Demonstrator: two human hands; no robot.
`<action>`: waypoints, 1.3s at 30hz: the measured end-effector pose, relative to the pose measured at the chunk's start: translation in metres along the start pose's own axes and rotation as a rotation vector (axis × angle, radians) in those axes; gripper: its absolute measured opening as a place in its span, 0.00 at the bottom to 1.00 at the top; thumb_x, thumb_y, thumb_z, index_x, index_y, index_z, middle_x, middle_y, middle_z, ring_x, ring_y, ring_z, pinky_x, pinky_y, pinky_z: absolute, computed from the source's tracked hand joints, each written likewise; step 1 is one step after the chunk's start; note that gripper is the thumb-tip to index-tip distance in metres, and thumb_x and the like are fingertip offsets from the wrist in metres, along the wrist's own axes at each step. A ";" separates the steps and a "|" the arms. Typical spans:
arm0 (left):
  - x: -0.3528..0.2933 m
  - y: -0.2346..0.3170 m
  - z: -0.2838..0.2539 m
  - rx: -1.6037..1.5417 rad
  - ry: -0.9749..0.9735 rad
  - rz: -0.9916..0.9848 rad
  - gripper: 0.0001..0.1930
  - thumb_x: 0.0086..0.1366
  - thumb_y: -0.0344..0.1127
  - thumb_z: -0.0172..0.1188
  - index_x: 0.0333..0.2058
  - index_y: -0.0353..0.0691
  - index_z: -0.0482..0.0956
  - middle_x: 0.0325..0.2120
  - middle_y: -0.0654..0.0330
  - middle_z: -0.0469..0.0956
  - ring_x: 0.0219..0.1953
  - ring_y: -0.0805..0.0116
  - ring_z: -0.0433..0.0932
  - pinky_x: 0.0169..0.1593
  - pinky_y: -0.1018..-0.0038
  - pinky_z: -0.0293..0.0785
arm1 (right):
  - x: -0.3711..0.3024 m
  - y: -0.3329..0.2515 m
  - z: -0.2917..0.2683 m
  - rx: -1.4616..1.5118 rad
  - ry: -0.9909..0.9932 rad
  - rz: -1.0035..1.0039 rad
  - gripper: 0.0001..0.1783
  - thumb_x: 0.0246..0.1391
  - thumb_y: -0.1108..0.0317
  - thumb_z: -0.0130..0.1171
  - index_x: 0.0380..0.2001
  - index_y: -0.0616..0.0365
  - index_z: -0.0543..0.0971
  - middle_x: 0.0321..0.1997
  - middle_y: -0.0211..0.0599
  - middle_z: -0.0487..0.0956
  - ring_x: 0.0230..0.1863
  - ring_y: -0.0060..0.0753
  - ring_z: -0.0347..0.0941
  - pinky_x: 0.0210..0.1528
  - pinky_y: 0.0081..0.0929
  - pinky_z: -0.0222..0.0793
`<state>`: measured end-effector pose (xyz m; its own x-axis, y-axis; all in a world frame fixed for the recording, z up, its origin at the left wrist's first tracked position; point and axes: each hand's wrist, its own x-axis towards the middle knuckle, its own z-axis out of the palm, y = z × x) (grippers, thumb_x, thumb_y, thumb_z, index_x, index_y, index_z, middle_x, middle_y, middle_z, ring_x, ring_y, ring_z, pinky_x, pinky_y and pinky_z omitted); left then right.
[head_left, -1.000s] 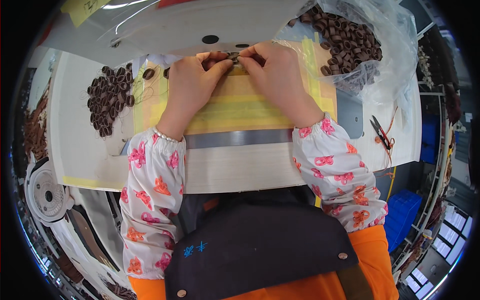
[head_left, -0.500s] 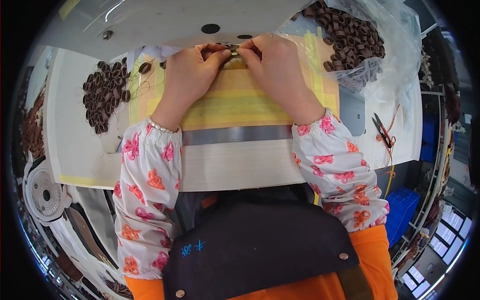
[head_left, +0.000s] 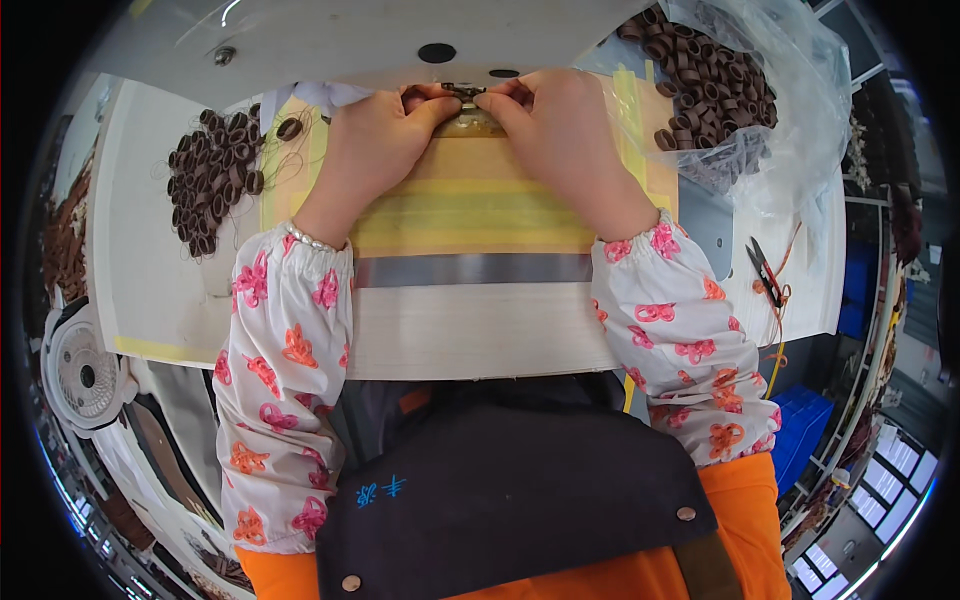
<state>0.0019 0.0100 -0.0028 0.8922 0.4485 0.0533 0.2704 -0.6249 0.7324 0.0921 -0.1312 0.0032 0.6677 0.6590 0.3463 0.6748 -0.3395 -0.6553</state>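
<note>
Under the pale body of a sewing machine point(head_left: 330, 45), my two hands meet at the small metal parts of its stitching area point(head_left: 465, 92). My left hand point(head_left: 375, 145) is closed, thumb and fingers pinched at the left side of these parts. Opposite it, my right hand point(head_left: 560, 130) pinches the same way from the right. Whatever lies between the fingertips is too small and covered to make out. Yellow tape strips point(head_left: 470, 215) cover the work surface just in front of my hands.
Left of my hands lies a heap of dark brown loops point(head_left: 212, 185) with loose threads. More brown loops point(head_left: 715, 90) fill a clear plastic bag point(head_left: 805, 170) at the far right. Scissors point(head_left: 764, 268) rest near the table's right side. A white fan point(head_left: 85, 370) stands at lower left.
My fingertips have parted slightly, so more of the metal parts between them shows. My left forearm has shifted a little to the left. The whole view has moved slightly.
</note>
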 end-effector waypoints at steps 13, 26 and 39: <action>0.004 -0.009 0.009 -0.080 0.013 0.050 0.14 0.52 0.44 0.58 0.29 0.38 0.79 0.16 0.62 0.76 0.19 0.70 0.74 0.27 0.78 0.68 | -0.003 0.010 0.002 0.073 0.049 -0.013 0.07 0.39 0.68 0.60 0.18 0.59 0.74 0.16 0.40 0.74 0.21 0.43 0.71 0.24 0.34 0.65; -0.050 0.011 0.006 0.092 0.056 0.406 0.05 0.55 0.30 0.54 0.31 0.43 0.77 0.17 0.54 0.74 0.18 0.55 0.71 0.23 0.66 0.66 | -0.016 -0.013 -0.009 0.356 -0.152 0.364 0.12 0.47 0.66 0.60 0.29 0.65 0.75 0.20 0.32 0.75 0.19 0.18 0.70 0.21 0.16 0.66; -0.026 0.015 0.003 0.005 0.021 0.684 0.05 0.56 0.30 0.53 0.32 0.41 0.76 0.28 0.59 0.75 0.24 0.61 0.71 0.25 0.71 0.64 | -0.072 -0.042 -0.033 0.430 -0.420 0.199 0.07 0.43 0.74 0.57 0.28 0.65 0.73 0.19 0.35 0.74 0.22 0.20 0.69 0.26 0.21 0.67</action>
<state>-0.0167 -0.0128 0.0048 0.8557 -0.0356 0.5163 -0.3497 -0.7752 0.5261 0.0264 -0.1868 0.0278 0.5281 0.8479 -0.0456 0.3061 -0.2402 -0.9212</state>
